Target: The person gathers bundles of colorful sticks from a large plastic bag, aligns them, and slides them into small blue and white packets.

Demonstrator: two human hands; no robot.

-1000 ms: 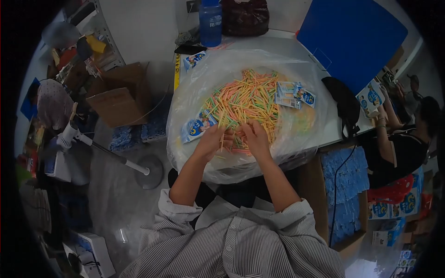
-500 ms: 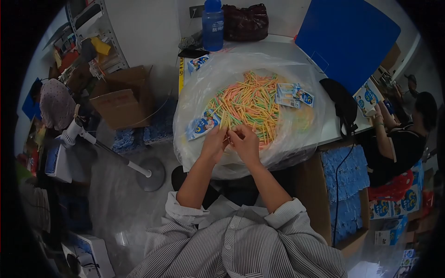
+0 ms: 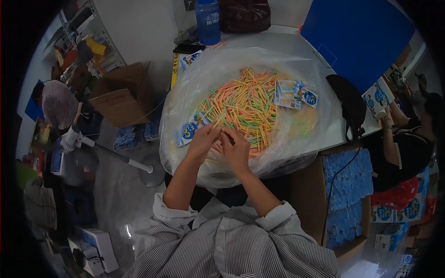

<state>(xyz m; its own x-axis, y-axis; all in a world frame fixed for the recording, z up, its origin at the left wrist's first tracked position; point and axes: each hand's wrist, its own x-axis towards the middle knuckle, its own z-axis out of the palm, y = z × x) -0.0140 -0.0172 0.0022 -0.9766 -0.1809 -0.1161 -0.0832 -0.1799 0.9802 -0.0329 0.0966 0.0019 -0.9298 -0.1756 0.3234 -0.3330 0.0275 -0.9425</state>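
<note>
A heap of thin pastel sticks (image 3: 250, 102), yellow, orange, pink and green, lies in a large clear plastic bag (image 3: 185, 88) on the table. Both hands are close together at the heap's near edge. My left hand (image 3: 204, 141) is closed around a few sticks whose tips point up. My right hand (image 3: 235, 148) is closed beside it, its fingertips at the lower ends; anything between them is too small to make out. A blue and white packet (image 3: 187, 133) lies left of my left hand. Small printed packets (image 3: 292, 95) rest on the heap's right side.
A blue bottle (image 3: 207, 23) and a dark red bag (image 3: 244, 16) stand at the back. A black cap (image 3: 345, 102) lies at the right, near another person (image 3: 403, 148). Below is a carton of blue packets (image 3: 345, 185); a fan pole (image 3: 118, 156) stands left.
The view has shifted slightly, so table items sit a little differently in it. Both hands remain together over the near edge of the heap, with the fingers slightly repositioned.
</note>
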